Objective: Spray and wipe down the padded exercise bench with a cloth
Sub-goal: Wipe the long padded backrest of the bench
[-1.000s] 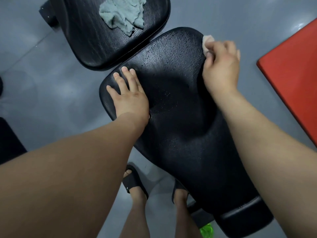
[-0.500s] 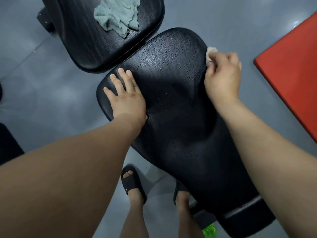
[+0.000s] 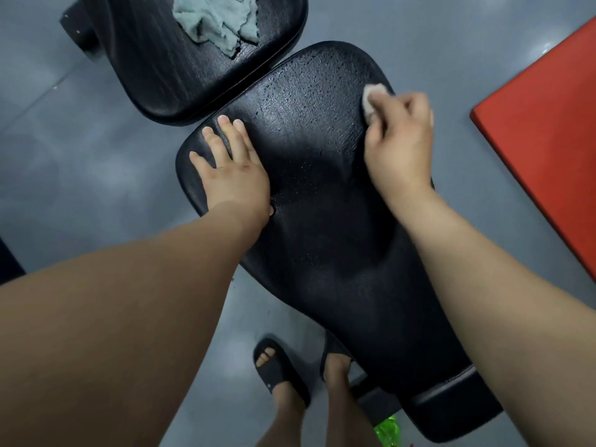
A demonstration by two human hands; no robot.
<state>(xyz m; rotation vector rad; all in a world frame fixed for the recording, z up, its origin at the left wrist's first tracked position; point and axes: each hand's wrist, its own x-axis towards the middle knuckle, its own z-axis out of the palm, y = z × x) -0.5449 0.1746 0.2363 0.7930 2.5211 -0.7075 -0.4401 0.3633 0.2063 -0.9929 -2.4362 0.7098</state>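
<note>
The black padded bench (image 3: 322,195) runs from the lower right up to the middle, its upper surface speckled with wet droplets. My left hand (image 3: 233,169) rests flat on the pad's left side, fingers straight. My right hand (image 3: 400,137) grips a small pale wad of cloth (image 3: 372,93) and presses it against the pad's upper right edge. Only a corner of that cloth shows past my fingers.
A second black pad (image 3: 206,66) lies at the top with a crumpled grey-green cloth (image 3: 219,21) on it. A red mat (image 3: 548,130) fills the right side. My sandalled feet (image 3: 277,369) stand on the grey floor below the bench, beside a green object (image 3: 387,430).
My right hand has slid the pale cloth down along the pad's right edge, toward me. The left hand stays planted on the pad.
</note>
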